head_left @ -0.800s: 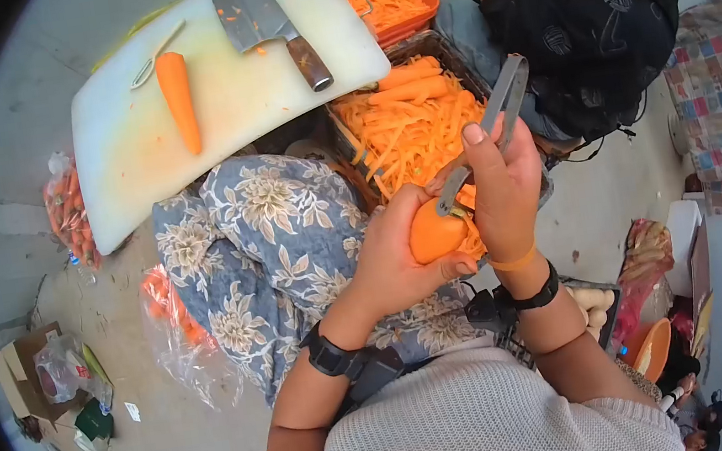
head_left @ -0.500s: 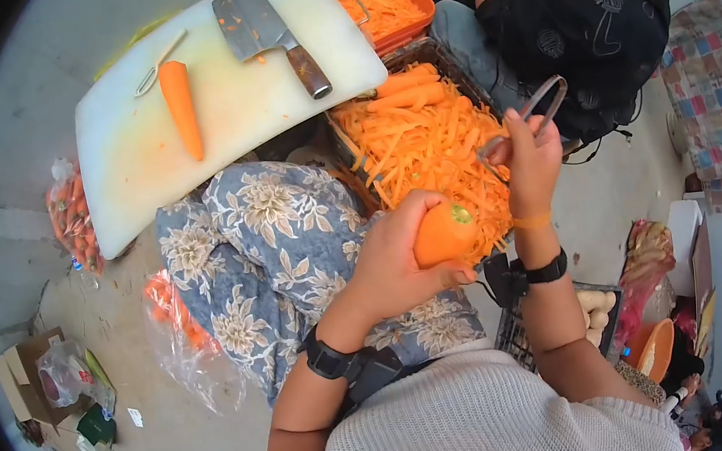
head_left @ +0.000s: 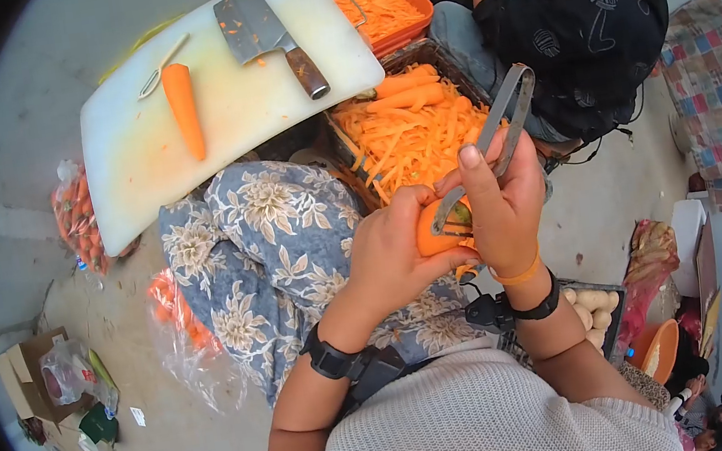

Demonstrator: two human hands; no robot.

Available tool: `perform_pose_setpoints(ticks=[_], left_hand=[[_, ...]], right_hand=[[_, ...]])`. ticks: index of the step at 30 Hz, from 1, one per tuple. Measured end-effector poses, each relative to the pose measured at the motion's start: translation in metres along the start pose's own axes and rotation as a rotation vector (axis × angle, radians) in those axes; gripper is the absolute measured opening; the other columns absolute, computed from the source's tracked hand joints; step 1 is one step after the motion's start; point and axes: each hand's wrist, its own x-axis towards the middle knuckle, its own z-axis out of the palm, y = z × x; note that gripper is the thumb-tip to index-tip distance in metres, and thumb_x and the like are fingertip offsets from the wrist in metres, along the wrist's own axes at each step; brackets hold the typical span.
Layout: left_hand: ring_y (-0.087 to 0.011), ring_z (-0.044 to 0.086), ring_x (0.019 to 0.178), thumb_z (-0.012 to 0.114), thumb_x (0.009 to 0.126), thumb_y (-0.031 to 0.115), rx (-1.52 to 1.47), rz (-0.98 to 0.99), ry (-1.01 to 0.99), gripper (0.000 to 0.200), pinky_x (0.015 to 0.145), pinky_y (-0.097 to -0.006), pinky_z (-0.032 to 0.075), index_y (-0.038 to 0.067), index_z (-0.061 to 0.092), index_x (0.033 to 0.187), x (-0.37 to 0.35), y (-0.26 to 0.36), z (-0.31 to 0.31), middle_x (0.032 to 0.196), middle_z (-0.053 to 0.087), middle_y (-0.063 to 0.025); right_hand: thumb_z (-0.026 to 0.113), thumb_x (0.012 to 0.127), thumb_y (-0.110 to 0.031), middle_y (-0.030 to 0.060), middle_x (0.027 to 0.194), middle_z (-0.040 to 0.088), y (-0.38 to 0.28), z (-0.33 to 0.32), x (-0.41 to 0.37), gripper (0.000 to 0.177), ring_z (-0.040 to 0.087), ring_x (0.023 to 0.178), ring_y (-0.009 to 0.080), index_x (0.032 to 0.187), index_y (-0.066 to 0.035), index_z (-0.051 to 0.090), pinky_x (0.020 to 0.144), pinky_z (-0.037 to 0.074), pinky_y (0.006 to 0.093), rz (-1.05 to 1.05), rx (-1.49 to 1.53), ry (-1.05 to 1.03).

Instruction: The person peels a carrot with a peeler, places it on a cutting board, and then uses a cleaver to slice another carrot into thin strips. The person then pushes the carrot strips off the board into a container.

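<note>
Shred-filled basket (head_left: 445,55) just beyond the hands (head_left: 402,252); open floor (head_left: 623,189) rightward

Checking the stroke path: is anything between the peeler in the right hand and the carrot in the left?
Nothing visible. The blade end of the peeler lies against the carrot, which the left hand grips; the right hand holds the peeler.

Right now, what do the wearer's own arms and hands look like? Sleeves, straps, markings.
No gloves on the left hand or right hand, and no sleeves on the forearms. Each wrist has a black strap with a small black module: left strap, right strap. A thin orange band sits hand-side of the right strap. A cream knit top covers the torso. No markings visible.
</note>
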Motion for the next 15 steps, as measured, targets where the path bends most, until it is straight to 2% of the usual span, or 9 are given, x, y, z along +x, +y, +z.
perform_pose_setpoints(ticks=[5,10,14,15], left_hand=[[-0.0355,0.066,0.073,0.085,0.061,0.049,0.059,0.053,0.041,0.068,0.064,-0.0418,0.052,0.005,0.053,0.102,-0.002,-0.003,0.006,0.083,0.067,-0.0147],[-0.0348,0.065,0.069,0.084,0.059,0.055,0.095,0.087,0.03,0.07,0.062,-0.0409,0.051,0.005,0.054,0.098,-0.002,-0.003,0.009,0.079,0.065,-0.0133],[-0.0343,0.065,0.069,0.084,0.056,0.058,0.098,0.094,0.024,0.073,0.062,-0.0403,0.051,0.005,0.054,0.096,-0.003,-0.004,0.01,0.079,0.064,-0.012],[-0.0343,0.065,0.069,0.084,0.056,0.058,0.098,0.094,0.021,0.073,0.062,-0.0403,0.051,0.005,0.054,0.096,-0.004,-0.003,0.011,0.079,0.064,-0.012]], right_hand=[[0.068,0.09,-0.018,0.0005,0.073,0.053,0.004,-0.005,-0.001,0.027,0.052,0.064,0.0053,0.088,-0.005,0.045,0.056,0.043,0.0221,-0.048,-0.075,0.035],[0.067,0.09,-0.016,-0.0002,0.068,0.052,-0.001,-0.009,0.003,0.026,0.053,0.054,0.0049,0.086,-0.005,0.044,0.047,0.043,0.0212,0.098,0.055,0.009],[0.068,0.09,-0.016,-0.0005,0.065,0.051,0.0,-0.011,0.005,0.027,0.056,0.051,0.006,0.086,-0.005,0.043,0.045,0.044,0.0215,0.067,-0.001,-0.005],[0.067,0.09,-0.017,-0.0003,0.065,0.051,-0.006,-0.01,0.007,0.027,0.056,0.051,0.0069,0.087,-0.005,0.043,0.045,0.045,0.0215,0.164,0.039,0.007]])
